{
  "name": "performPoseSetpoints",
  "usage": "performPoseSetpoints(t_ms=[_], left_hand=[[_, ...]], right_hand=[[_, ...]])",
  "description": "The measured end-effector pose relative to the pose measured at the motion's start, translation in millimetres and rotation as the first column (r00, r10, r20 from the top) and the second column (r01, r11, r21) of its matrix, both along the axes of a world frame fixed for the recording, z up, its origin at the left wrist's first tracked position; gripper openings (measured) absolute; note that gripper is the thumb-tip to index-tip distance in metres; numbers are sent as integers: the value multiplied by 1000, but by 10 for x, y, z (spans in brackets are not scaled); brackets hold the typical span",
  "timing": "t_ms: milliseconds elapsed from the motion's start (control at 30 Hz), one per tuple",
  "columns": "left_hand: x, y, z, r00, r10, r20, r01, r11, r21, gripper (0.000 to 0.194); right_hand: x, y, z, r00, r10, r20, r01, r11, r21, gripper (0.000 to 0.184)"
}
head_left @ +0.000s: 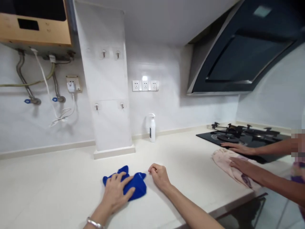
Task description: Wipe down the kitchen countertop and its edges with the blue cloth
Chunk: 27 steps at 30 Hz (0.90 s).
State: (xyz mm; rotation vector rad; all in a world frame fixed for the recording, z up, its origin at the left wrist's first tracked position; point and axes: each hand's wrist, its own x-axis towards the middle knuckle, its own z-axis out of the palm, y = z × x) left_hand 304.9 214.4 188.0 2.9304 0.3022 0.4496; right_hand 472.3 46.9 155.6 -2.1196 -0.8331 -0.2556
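My left hand lies palm down on a bunched blue cloth on the white countertop, its fingers spread over the fabric. A silver bracelet circles that wrist. To the right of the cloth, apart from it, my right hand rests near the counter surface with its fingers curled into a loose fist. Nothing shows in that fist. Behind my hands, close to the wall, a white pump bottle stands upright.
At the right, another person's hand presses a pale pink cloth; their other hand touches the black gas stove. A range hood hangs above. A wall pillar with hooks juts out; a water heater hangs upper left.
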Motion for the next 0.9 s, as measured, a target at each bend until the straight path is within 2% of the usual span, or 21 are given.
performPoseSetpoints(t_ms=[133, 233, 367, 533, 633, 767, 900], left_hand=[[-20, -387, -12, 976, -204, -79, 201, 979, -43, 53], [190, -381, -31, 973, -219, -68, 218, 976, -21, 46], [633, -78, -82, 997, -83, 0, 83, 994, 77, 42], [1152, 227, -151, 997, 43, 69, -48, 996, 76, 46], [1345, 358, -174, 990, 100, 95, -107, 992, 73, 48], [1341, 632, -163, 989, 126, 73, -132, 988, 83, 45], [986, 1142, -79, 966, 255, 34, -257, 961, 99, 48]], right_hand=[[42, -5, 40, 999, -34, 26, 36, 995, -94, 26], [119, -99, 24, 995, -97, 31, 101, 980, -171, 27], [195, -180, -37, 989, -126, 73, 140, 958, -250, 25], [193, -152, -168, 964, -79, 254, 166, 924, -344, 18], [215, -152, -233, 960, -84, 268, 167, 938, -304, 15], [251, -178, -265, 966, -75, 249, 132, 966, -223, 14], [258, -191, -266, 962, -77, 263, 135, 969, -209, 14]])
